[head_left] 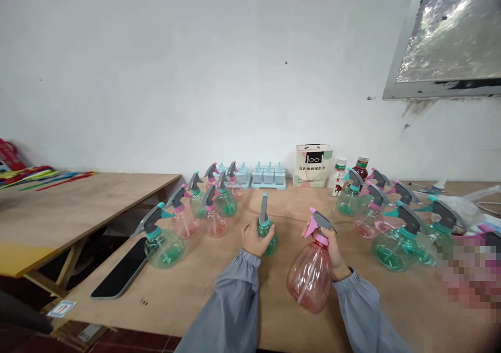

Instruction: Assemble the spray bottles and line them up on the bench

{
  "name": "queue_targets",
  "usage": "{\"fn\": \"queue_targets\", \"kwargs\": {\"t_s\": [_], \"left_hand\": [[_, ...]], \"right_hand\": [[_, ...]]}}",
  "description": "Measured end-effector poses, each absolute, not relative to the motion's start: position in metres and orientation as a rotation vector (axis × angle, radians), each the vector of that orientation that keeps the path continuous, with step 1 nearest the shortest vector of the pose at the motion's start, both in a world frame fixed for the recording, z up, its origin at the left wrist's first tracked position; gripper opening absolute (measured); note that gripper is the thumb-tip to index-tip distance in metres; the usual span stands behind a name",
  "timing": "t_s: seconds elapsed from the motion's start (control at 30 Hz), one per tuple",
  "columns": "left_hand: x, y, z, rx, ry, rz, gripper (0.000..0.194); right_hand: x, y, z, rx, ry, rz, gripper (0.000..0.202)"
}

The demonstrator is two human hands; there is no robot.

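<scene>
My left hand [255, 239] is wrapped round a green spray bottle [270, 243] with a grey and teal trigger head, in the middle of the table. My right hand [332, 248] grips a pink spray bottle [310, 277] by its neck, just below the pink and grey trigger head. This bottle is tilted, its base toward me; whether it touches the table I cannot tell. To the left stands a group of pink and green spray bottles, among them a green one [164, 248] at the front. More stand on the right, including a large green spray bottle [395, 248].
A black phone [119, 269] lies near the table's left edge. Along the wall are light blue popsicle moulds [269, 176], a paper bag [312, 167] and a white bottle [338, 178]. A second table [78, 207] on the left holds coloured strips. Plastic wrapping [457, 207] lies far right.
</scene>
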State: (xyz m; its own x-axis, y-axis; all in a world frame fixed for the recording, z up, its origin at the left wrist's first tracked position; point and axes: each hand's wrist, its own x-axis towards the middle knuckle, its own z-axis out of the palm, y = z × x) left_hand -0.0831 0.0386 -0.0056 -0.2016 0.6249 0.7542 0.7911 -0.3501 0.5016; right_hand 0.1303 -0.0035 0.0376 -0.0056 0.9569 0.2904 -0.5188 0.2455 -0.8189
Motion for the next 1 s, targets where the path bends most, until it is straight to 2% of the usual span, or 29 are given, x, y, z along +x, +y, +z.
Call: {"fn": "queue_targets", "kwargs": {"t_s": [0.43,0.63,0.87,1.0], "left_hand": [[-0.084,0.037,-0.003,-1.937,-1.731,-1.556,0.032],[-0.085,0.036,-0.002,-1.970,-1.749,-1.565,0.036],[-0.089,0.039,-0.004,-1.999,-1.751,-1.566,0.036],[-0.088,0.039,-0.004,-2.007,-1.750,-1.554,0.036]], "right_hand": [[0.129,-0.007,0.038,-0.659,-0.949,1.326,0.047],[0.128,-0.006,0.041,-0.642,-0.938,1.191,0.023],[0.130,-0.002,0.028,-0.769,-0.831,1.281,0.033],[0.130,-0.005,0.033,-0.775,-0.816,1.217,0.031]]}}
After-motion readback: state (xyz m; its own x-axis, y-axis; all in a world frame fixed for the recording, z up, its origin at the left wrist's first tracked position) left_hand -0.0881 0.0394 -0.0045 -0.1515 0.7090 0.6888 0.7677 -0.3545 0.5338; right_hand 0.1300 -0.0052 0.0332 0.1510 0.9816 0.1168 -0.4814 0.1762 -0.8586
